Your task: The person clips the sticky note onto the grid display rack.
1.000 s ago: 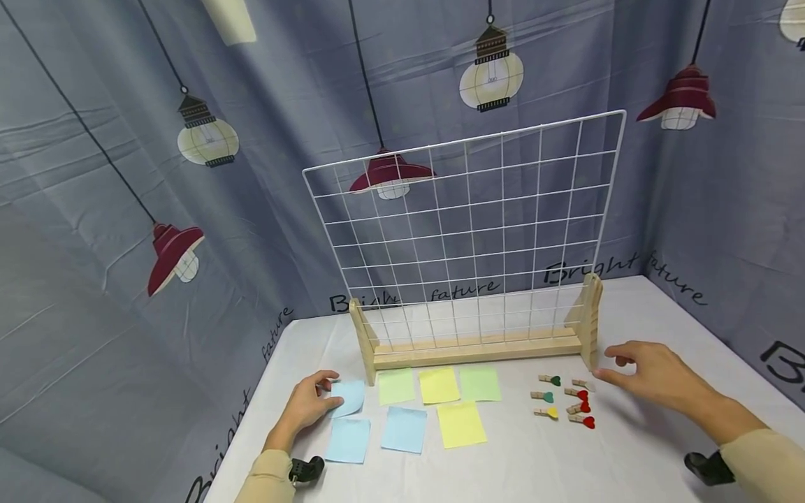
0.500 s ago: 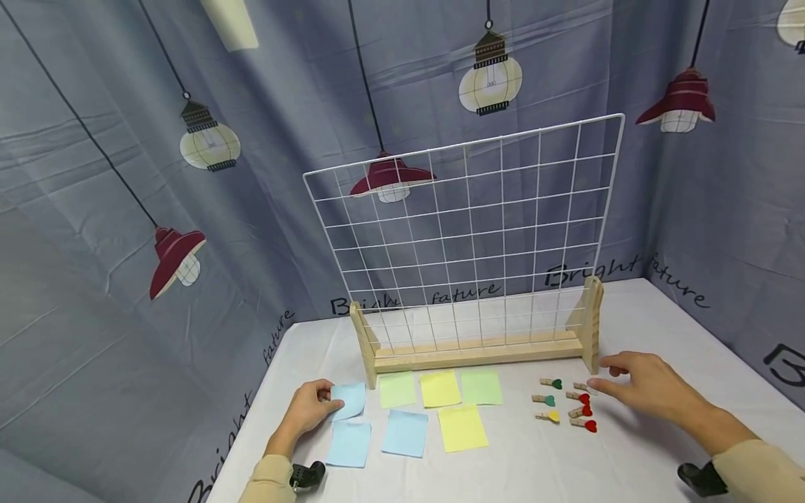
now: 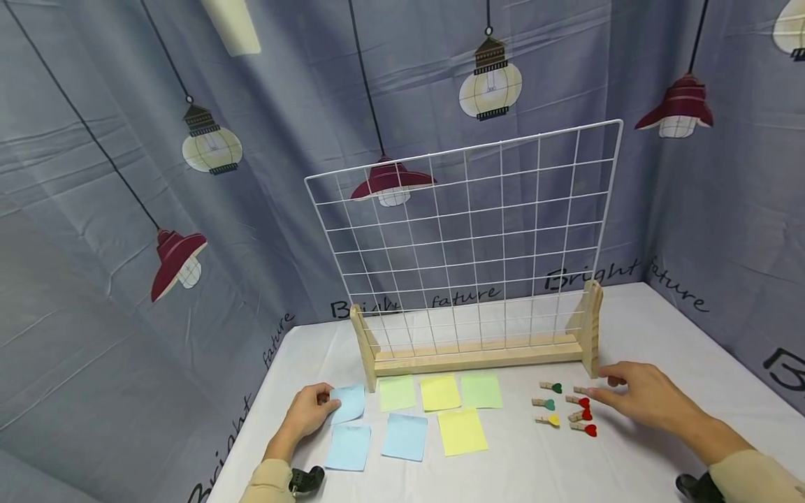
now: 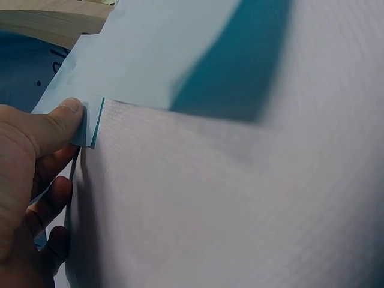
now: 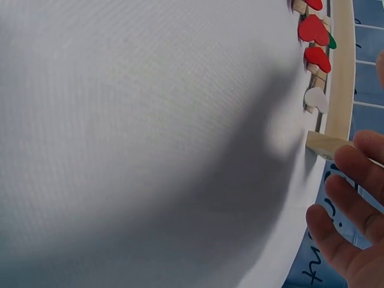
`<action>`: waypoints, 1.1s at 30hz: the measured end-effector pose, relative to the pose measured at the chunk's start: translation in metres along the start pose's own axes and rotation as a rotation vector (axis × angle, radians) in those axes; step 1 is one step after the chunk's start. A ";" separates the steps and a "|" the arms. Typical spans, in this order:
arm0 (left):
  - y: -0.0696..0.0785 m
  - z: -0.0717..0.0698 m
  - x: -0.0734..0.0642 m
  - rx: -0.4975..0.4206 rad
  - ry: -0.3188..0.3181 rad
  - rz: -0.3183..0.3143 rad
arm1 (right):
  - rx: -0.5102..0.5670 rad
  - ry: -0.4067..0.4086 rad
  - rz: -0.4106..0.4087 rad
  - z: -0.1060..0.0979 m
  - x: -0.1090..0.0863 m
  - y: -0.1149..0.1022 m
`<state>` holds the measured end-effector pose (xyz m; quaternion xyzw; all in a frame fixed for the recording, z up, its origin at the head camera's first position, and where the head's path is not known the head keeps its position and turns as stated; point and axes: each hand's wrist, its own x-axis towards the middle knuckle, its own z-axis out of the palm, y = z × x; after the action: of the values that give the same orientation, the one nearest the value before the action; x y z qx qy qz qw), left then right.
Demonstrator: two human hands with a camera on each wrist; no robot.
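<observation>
At the left of the table in the head view, my left hand [image 3: 307,413] pinches the left edge of a light blue sticky note [image 3: 349,405]. The left wrist view has the thumb [image 4: 63,120] on top of that note's corner and the other fingers curled below. My right hand [image 3: 644,398] hovers by a small wooden clothespin with a white heart [image 5: 315,99], which the thumb partly covers in the head view. Its fingers [image 5: 327,231] are loosely bent and hold nothing. Beside it lie clothespins with red hearts [image 3: 588,430], green hearts [image 3: 556,388] and a yellow heart [image 3: 553,420].
A white wire grid [image 3: 468,230] stands upright in a wooden base [image 3: 478,357] behind the notes. Two more blue notes [image 3: 404,436], two yellow notes [image 3: 462,432] and two green notes [image 3: 396,393] lie on the white tablecloth. A printed curtain [image 3: 283,230] surrounds the table.
My right hand has moved left and down to the white-heart clothespin. My left hand keeps its hold on the blue sticky note. The whole head view has shifted slightly.
</observation>
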<state>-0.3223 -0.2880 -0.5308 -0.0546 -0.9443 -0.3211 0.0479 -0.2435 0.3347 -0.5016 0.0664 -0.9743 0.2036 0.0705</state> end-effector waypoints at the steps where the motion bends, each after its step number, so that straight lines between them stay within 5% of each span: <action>1: 0.000 0.000 0.000 -0.001 0.000 0.001 | 0.001 -0.001 -0.001 0.001 0.000 0.000; 33: -0.001 -0.002 -0.005 -0.079 0.032 -0.011 | 0.057 0.002 0.068 0.012 -0.001 -0.002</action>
<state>-0.3177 -0.2900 -0.5302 -0.0463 -0.9303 -0.3590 0.0589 -0.2435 0.3285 -0.5118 0.0348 -0.9697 0.2336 0.0624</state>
